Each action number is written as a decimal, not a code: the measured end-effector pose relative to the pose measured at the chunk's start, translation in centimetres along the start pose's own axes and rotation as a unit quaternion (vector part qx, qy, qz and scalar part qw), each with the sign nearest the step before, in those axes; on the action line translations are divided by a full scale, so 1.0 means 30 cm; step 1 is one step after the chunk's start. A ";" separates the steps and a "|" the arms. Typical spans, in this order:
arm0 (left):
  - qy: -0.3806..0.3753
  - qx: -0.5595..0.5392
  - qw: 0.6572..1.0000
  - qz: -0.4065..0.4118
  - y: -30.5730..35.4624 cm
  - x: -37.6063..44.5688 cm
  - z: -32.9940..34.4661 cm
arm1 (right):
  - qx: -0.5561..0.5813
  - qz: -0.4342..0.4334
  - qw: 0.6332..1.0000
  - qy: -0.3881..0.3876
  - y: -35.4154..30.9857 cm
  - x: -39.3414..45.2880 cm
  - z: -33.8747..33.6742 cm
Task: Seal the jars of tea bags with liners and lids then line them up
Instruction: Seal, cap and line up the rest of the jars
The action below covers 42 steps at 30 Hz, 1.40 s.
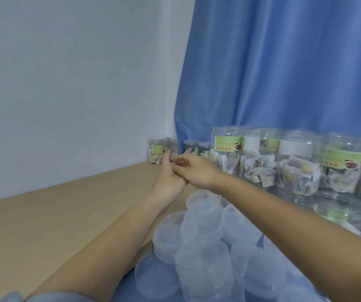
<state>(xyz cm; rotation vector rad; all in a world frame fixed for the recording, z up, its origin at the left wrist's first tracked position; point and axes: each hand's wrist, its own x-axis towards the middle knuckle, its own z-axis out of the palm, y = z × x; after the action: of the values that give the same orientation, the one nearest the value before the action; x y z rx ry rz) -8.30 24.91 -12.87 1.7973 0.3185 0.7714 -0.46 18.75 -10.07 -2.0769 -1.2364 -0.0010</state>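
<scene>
Hands meeting at frame centre, above worktop point(55, 214).
Left hand point(168, 182) open, palm up; right hand point(193, 172) loosely curled over it, contents indiscernible; tea-bag jars point(260, 162) right, clear lids point(201, 240) below.

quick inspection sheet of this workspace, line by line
surface: tan wooden tabletop, bare on the left side
job's things: clear jars of tea bags with green labels in a row along the curtain; a few smaller jars at the far corner; pile of clear plastic lids in the foreground
clutter: nothing seen
hands: left hand and right hand meet over the far table edge near the corner jars; whether either holds anything cannot be told
cables: nothing seen
surroundings: pale wall on the left, blue curtain behind the jars
</scene>
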 end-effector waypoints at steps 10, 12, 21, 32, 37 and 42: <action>-0.133 -0.067 0.989 0.023 0.253 -0.229 0.388 | -0.047 0.040 0.993 0.105 0.149 -0.450 -0.406; -0.153 -0.070 0.985 0.024 0.282 -0.258 0.481 | -0.041 0.051 0.990 0.125 0.200 -0.530 -0.471; -0.185 -0.068 0.980 0.012 0.315 -0.295 0.801 | 0.021 0.092 0.978 0.185 0.436 -0.706 -0.625; -0.139 -0.086 0.985 0.052 0.031 -0.321 0.946 | -0.114 0.189 0.959 0.177 0.807 -0.904 -0.595; -0.158 -0.083 0.983 0.032 -0.018 -0.294 0.983 | -0.198 0.308 0.926 0.093 0.927 -0.942 -0.622; -0.176 -0.048 0.982 0.038 -0.058 -0.318 0.994 | -0.313 0.374 0.871 0.060 0.993 -0.952 -0.583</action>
<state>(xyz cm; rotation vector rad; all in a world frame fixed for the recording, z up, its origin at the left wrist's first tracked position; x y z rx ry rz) 3.93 -2.01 -23.35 1.8232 -0.0215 0.4980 12.88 -21.82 -23.63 -2.9503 -0.2823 -0.1959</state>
